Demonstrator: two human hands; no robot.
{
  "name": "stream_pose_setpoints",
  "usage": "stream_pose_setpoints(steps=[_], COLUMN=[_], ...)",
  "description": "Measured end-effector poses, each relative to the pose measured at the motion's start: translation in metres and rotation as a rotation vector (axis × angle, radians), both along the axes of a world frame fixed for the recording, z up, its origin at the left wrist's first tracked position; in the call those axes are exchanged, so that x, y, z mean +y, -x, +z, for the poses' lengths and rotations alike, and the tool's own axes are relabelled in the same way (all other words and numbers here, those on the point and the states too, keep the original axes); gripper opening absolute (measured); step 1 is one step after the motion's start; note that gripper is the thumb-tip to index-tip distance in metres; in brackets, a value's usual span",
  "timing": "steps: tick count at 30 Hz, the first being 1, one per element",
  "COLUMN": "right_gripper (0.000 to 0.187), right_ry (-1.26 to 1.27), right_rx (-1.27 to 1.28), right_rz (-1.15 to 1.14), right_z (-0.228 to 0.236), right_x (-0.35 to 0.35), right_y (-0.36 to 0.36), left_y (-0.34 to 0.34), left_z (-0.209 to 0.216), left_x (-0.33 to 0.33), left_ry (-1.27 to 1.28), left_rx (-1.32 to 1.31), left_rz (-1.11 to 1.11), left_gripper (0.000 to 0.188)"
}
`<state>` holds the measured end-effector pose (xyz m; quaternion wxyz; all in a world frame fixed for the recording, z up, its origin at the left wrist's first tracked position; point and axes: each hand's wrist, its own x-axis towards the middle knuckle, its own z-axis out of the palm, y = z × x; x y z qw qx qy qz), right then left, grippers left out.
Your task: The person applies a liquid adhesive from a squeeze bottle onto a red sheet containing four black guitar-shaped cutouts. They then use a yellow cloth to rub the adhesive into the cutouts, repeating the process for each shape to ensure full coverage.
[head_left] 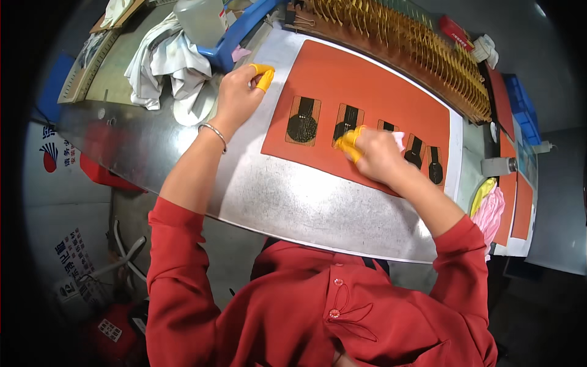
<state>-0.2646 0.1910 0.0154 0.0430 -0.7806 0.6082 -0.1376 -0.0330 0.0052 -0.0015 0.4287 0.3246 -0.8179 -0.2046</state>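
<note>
On a red-orange mat (330, 67) lie several small flat panels in a slanting row, each with a black round-and-stem shape on a copper-coloured, lined ground. The leftmost panel (302, 125) is fully visible. My right hand (379, 156), in yellow finger cots, is closed over the lower part of the second panel (348, 119); a pale pink-white piece of cloth (398, 139) sticks out of it. That hand partly covers the third panel (385, 125). My left hand (238, 95), also in yellow finger cots, is pinched beside the mat's left edge; anything between its fingertips is hidden.
Behind the mat stands a long rack (416, 46) of thin golden pieces. White cloths (174, 58), a translucent bottle (202, 21) and a blue tray (244, 30) are at the far left. Pink cloth (489, 214) hangs at the right. The metal table edge (306, 235) runs before me.
</note>
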Motion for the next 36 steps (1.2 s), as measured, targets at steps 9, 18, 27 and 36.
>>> stream_pose_setpoints(steps=[9, 18, 27, 36], right_gripper=[0.011, 0.01, 0.01, 0.017], right_ry=[-0.055, -0.128, -0.157, -0.272], right_rx=[-0.062, -0.109, -1.626, -1.99], right_rz=[0.063, 0.116, 0.07, 0.272], right_z=[0.017, 0.022, 0.131, 0.143], right_x=[0.006, 0.009, -0.143, -0.259], right_y=[-0.022, -0.027, -0.046, -0.098], left_y=[0.0, -0.025, -0.077, -0.051], left_z=[0.001, 0.062, 0.07, 0.077], left_x=[0.002, 0.007, -0.078, -0.084], left_ry=[0.0, -0.037, 0.17, -0.151], left_rx=[0.082, 0.475, 0.463, 0.249], left_rz=[0.021, 0.04, 0.389, 0.272], left_gripper=[0.013, 0.013, 0.068, 0.079])
